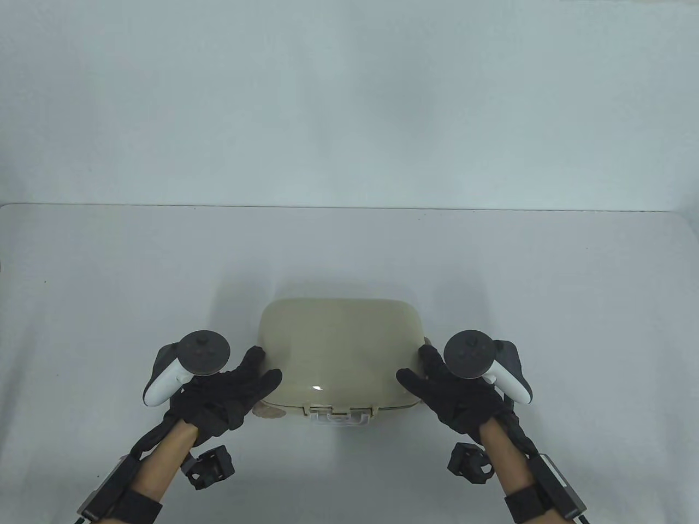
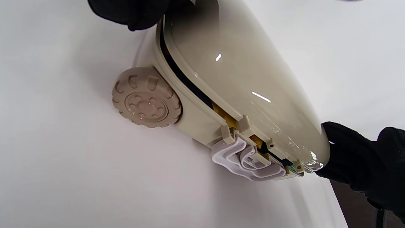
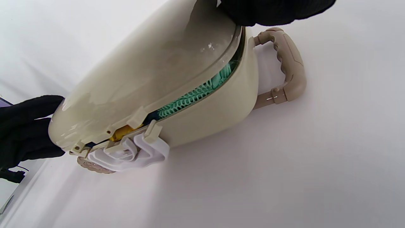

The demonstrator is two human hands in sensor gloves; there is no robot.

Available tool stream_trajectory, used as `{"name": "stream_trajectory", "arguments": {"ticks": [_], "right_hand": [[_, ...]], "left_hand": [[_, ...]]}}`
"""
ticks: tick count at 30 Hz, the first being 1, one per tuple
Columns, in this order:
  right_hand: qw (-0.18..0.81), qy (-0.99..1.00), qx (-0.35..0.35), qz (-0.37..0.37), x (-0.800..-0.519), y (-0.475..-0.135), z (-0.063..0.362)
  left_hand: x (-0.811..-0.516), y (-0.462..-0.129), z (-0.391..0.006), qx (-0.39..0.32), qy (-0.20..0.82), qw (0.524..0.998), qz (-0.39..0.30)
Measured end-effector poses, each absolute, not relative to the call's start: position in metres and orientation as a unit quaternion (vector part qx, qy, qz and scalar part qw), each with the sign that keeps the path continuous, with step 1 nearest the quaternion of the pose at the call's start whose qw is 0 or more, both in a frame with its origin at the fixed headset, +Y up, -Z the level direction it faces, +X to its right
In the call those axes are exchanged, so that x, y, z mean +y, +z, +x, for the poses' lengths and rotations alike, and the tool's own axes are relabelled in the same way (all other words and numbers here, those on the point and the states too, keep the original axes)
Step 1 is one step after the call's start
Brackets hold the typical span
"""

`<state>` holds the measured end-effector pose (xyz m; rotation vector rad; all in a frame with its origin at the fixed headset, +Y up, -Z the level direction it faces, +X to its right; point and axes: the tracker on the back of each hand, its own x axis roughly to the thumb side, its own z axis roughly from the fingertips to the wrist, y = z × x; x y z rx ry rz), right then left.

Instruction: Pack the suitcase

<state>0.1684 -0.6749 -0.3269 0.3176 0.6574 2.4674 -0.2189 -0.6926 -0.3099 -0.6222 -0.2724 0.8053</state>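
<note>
A beige toy suitcase lies flat on the white table, near its front edge, lid not fully down: a dark gap runs along the seam. Through it the right wrist view shows a green ribbed item and something yellow, too hidden to identify. The white latch hangs unfastened at the front. The left hand and right hand flank the case, fingers fairly straight, thumbs resting on the lid. Fingertips at the sides are hidden. A wheel and the carry handle show only in the wrist views.
</note>
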Motion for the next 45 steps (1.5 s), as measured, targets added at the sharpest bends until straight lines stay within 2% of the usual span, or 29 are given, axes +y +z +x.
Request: {"name": "stream_trajectory", "arguments": {"ticks": [6,17,19,22,25,28,31,33,37,41,45], "right_hand": [[0.258,0.925,0.251,0.122,-0.677,-0.327,0.163],[0.189,0.936,0.262,0.140,-0.678,-0.323,0.151],[0.184,0.936,0.265,0.139,-0.677,-0.323,0.151],[0.174,0.947,0.229,0.142,-0.669,-0.318,0.152],[0.159,0.959,0.174,0.156,-0.655,-0.310,0.151],[0.158,0.961,0.144,0.174,-0.645,-0.302,0.146],[0.142,0.958,0.144,0.202,-0.644,-0.293,0.140],[0.134,0.952,0.161,0.224,-0.647,-0.289,0.136],[0.165,0.918,0.249,0.262,-0.658,-0.288,0.127],[0.162,0.899,0.305,0.269,-0.674,-0.290,0.120],[0.149,0.901,0.328,0.243,-0.692,-0.295,0.116]], "left_hand": [[-0.693,-0.309,-0.217,-0.132,0.368,0.870,-0.299],[-0.690,-0.306,-0.210,-0.141,0.256,0.908,-0.301],[-0.684,-0.309,-0.210,-0.128,0.232,0.923,-0.279],[-0.674,-0.325,-0.205,-0.120,0.170,0.951,-0.230],[-0.665,-0.355,-0.193,-0.126,0.167,0.959,-0.193],[-0.665,-0.387,-0.183,-0.117,0.166,0.961,-0.186],[-0.668,-0.411,-0.177,-0.119,0.196,0.950,-0.212],[-0.671,-0.422,-0.173,-0.120,0.201,0.946,-0.224],[-0.685,-0.438,-0.169,-0.127,0.191,0.931,-0.285],[-0.691,-0.440,-0.171,-0.117,0.180,0.938,-0.271],[-0.693,-0.443,-0.177,-0.104,0.190,0.936,-0.278]]}}
